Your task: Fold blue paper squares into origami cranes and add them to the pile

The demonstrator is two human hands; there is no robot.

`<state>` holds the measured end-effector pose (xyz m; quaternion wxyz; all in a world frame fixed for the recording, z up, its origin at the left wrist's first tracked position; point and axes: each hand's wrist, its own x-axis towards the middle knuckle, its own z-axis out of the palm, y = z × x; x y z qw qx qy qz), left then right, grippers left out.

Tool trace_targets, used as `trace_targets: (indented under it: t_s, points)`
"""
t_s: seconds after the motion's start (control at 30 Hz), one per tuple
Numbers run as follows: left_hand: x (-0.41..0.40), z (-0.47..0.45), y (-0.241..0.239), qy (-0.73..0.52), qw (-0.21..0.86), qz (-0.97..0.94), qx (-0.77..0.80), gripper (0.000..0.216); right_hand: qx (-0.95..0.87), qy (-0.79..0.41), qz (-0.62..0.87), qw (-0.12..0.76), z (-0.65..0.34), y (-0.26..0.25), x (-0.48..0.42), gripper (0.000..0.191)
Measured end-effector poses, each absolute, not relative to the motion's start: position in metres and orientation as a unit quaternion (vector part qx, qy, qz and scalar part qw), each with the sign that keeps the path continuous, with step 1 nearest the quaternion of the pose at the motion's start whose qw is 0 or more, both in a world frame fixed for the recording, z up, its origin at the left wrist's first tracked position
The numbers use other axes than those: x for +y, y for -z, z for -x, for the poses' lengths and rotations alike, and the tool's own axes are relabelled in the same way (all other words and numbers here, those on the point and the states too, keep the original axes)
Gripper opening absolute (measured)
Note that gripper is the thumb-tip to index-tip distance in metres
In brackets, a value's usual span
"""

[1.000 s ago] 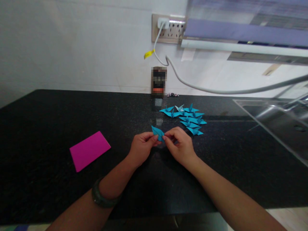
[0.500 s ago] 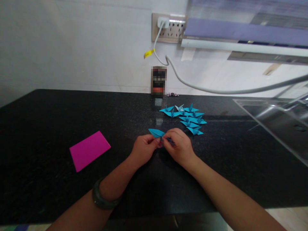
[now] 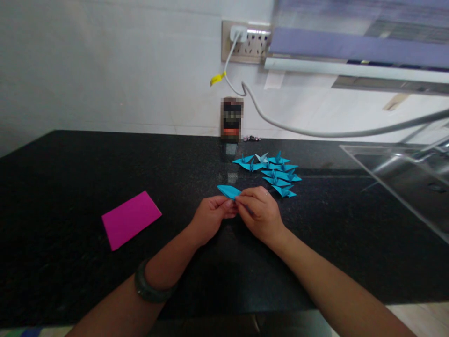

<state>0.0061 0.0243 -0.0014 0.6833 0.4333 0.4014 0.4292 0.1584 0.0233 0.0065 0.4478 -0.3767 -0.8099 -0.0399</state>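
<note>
Between my two hands is a piece of folded blue paper (image 3: 228, 191), its pointed end sticking out to the upper left. My left hand (image 3: 212, 216) pinches its lower edge between thumb and fingers. From the other side my right hand (image 3: 260, 209) grips the paper with thumb and fingertips, hiding its right part. Just beyond my right hand stand several folded blue paper cranes (image 3: 275, 174), grouped close together, with one paler crane (image 3: 262, 158) at the back.
A bright pink stack of paper (image 3: 131, 220) lies to the left on the black counter (image 3: 70, 187). Against the wall leans a phone (image 3: 232, 119) with a blurred screen. A grey cable (image 3: 298, 129) hangs from the socket (image 3: 257, 42). The metal sink (image 3: 414, 173) is at the right.
The fingers have shifted slightly on the blue paper, and its pointed end has tipped up a little. The cranes and pink paper stay where they were.
</note>
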Motion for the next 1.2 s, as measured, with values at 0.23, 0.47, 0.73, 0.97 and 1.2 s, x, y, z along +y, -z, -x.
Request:
trace_targets:
  t_s: [0.23,0.47,0.73,0.97,1.2]
  points:
    - [0.026,-0.005,0.007,-0.414,0.648,-0.494,0.405,0.027,-0.823,0.047,0.396,0.406,-0.159,-0.005,0.023,0.014]
    - [0.027,0.000,0.005,-0.388,0.453,-0.653,0.466,0.020,-0.832,0.043,0.396,0.385,-0.160,-0.003,0.023,0.015]
    - [0.024,-0.002,0.000,-0.340,0.329,-0.730,0.493,0.023,-0.825,0.052,0.401,0.394,-0.156,-0.004,0.024,0.011]
    - [0.023,0.001,0.000,-0.336,0.208,-0.795,0.459,0.019,-0.811,-0.004,0.440,0.386,-0.154,-0.004,0.020,0.010]
    - [0.022,0.001,-0.003,-0.453,0.184,-0.761,0.426,0.013,-0.757,-0.196,0.391,0.485,-0.165,-0.008,0.024,0.007]
